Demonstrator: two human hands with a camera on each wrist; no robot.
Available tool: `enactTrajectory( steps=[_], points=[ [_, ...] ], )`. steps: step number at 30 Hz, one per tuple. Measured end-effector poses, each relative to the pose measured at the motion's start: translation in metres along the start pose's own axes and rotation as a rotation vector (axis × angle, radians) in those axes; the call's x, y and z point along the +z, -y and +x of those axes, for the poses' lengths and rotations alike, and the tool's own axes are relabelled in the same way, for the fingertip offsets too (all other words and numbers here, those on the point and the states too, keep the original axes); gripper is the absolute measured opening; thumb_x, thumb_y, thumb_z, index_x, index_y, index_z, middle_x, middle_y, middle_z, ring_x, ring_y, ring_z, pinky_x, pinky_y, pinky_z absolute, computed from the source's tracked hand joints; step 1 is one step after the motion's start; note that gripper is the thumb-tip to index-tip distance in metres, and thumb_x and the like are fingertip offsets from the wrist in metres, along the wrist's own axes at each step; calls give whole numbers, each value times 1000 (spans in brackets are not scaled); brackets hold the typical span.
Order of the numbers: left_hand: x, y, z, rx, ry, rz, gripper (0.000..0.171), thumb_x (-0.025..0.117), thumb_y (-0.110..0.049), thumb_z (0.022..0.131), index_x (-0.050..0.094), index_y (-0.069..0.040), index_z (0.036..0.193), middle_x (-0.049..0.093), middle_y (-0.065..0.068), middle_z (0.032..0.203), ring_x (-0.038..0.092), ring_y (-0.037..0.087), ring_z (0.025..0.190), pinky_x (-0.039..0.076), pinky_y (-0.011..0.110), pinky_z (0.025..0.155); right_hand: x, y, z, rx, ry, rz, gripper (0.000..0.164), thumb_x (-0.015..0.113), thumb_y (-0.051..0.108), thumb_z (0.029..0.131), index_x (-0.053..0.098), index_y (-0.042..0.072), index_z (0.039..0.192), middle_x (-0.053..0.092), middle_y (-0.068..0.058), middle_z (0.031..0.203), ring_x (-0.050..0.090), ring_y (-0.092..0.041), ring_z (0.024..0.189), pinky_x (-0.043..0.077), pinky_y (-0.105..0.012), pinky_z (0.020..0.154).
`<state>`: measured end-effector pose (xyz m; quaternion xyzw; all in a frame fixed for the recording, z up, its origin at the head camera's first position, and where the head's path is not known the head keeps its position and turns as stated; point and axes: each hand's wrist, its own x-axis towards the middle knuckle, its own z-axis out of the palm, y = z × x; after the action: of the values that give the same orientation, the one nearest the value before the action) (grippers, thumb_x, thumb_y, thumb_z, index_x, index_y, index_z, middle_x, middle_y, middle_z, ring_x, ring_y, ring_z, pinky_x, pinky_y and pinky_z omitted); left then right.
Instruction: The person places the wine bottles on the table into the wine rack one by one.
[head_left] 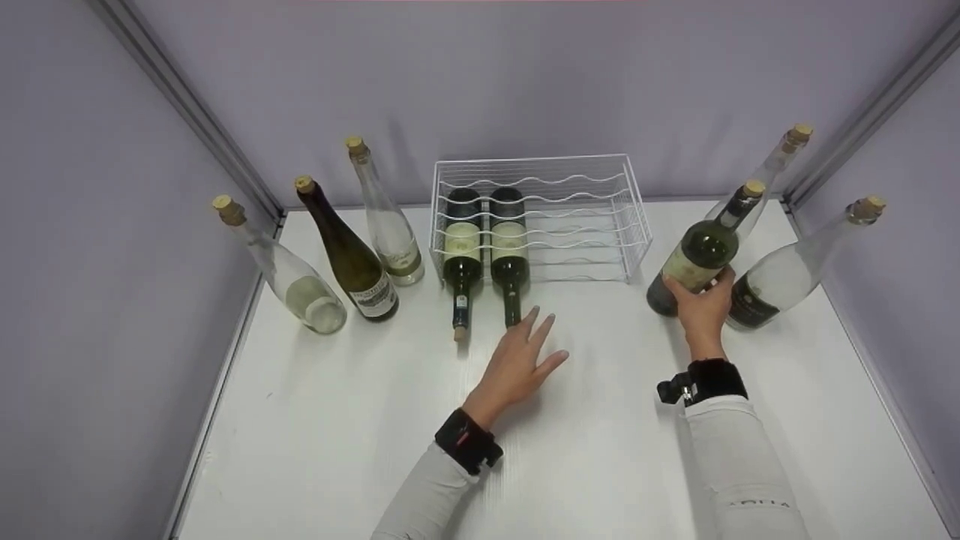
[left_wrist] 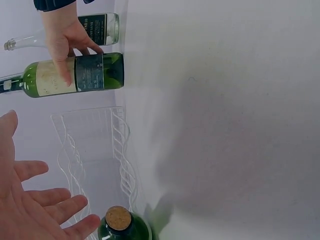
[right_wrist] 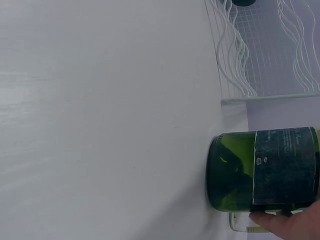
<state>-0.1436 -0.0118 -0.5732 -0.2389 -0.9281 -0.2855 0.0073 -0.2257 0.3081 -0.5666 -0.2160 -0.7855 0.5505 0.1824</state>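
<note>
1. Two pale sleeves [head_left: 742, 465] are reaching in over a white worktop [head_left: 337, 435], each ending at a black wrist camera [head_left: 467, 441].
2. The left hand [head_left: 517, 364] is hovering above the worktop with its fingers spreading wide and holding nothing; it is hanging close to the neck of a racked bottle, and whether a fingertip is touching the glass cannot be told.
3. To the right, the right hand [head_left: 703, 309] is gripping a corked green bottle [head_left: 686, 262] low on its body, thumb and fingers wrapping the label. The bottle is staying roughly upright beside the rack; whether its base is touching the worktop is remaining unclear.
4. Just right of that grip, a clear bottle with a dark label [head_left: 780, 281] is standing corked.
5. On the left side, a clear bottle with a pale label [head_left: 296, 289] and a brown bottle [head_left: 352, 262] are standing near each other.
6. At the centre, a white wire rack [head_left: 585, 241] is holding two dark green bottles [head_left: 463, 240] side by side, their necks pointing toward the viewer.
7. Farther back, two more corked clear bottles [head_left: 390, 225] are standing, one on each side of the rack.
8. Behind everything, a lilac-grey wall [head_left: 525, 75] is rising.
</note>
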Motion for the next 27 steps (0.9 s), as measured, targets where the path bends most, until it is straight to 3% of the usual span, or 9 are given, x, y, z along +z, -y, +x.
enactTrajectory(
  steps=[9, 19, 27],
  points=[
    [-3, 0, 0, -36, 38, -106, 68, 37, -56, 102, 30, -15, 155, 23, 15, 160, 30, 32, 142, 24, 49, 114, 2, 3, -9, -33, -15, -27, 95, 85, 17, 77, 26, 5, 149, 40, -14, 147, 38, -24, 136, 28, -31, 112],
    [-7, 1, 1, -70, 48, -216, 69, 38, -57, 101, 31, -16, 155, 24, 12, 160, 33, 32, 141, 32, 50, 110, -1, 9, -19, -149, 16, -41, 94, 86, 20, 76, 27, 1, 147, 44, -19, 142, 41, -29, 133, 32, -41, 110],
    [-14, -1, 2, -77, 32, -268, 68, 38, -57, 102, 31, -16, 155, 25, 12, 159, 32, 31, 141, 32, 50, 110, -3, 11, -27, -319, 62, -73, 88, 88, 15, 72, 37, 3, 142, 50, -18, 136, 46, -32, 128, 37, -49, 105]
  ],
)
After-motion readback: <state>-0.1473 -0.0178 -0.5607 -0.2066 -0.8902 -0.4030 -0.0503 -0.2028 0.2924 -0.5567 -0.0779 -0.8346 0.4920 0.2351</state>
